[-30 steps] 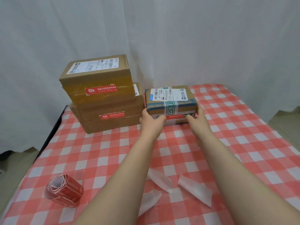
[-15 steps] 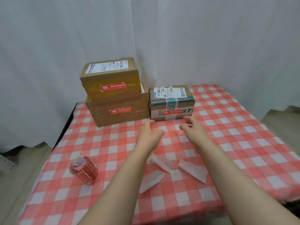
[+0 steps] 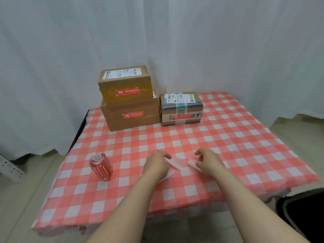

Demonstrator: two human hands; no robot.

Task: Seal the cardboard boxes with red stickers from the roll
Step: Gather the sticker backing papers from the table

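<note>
Three cardboard boxes stand at the table's far side. The top box (image 3: 124, 85) sits on a larger box (image 3: 131, 114), and a taped box (image 3: 181, 109) stands to their right. Each bears a red sticker (image 3: 127, 92) on its front face. The red sticker roll (image 3: 100, 166) lies at the near left. My left hand (image 3: 156, 163) hovers at the table's middle with loosely curled fingers touching a white backing strip (image 3: 174, 163). My right hand (image 3: 207, 162), also loosely curled, rests over another strip (image 3: 192, 163).
A red and white checked cloth (image 3: 236, 137) covers the table. A third white strip (image 3: 168, 173) lies partly under my left hand. White curtains hang behind. A dark object (image 3: 305, 213) stands on the floor at the near right.
Both hands let go of the taped box and drew back toward me, down to the white strips. The view pulled back, showing more of the table.
</note>
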